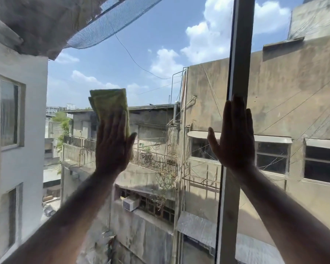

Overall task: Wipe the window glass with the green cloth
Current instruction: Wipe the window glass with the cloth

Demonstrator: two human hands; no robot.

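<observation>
Both arms are raised to the window glass (pixel 151 60). The left hand (pixel 113 147) lies flat, fingers stretched, pressing the folded green cloth (pixel 111 105) against the pane — the cloth sticks out above the fingertips. The right hand (pixel 234 136) is spread open and holds nothing, palm resting on the upright window frame (pixel 240 54) — buildings and sky show beyond.

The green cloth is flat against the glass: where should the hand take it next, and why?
Probably slide it sideways or down across the pane. The left hand presses the folded green cloth flat against the window glass mid-pane, while the right hand lies open over the window frame, so much glass around the cloth remains to cover.
</observation>
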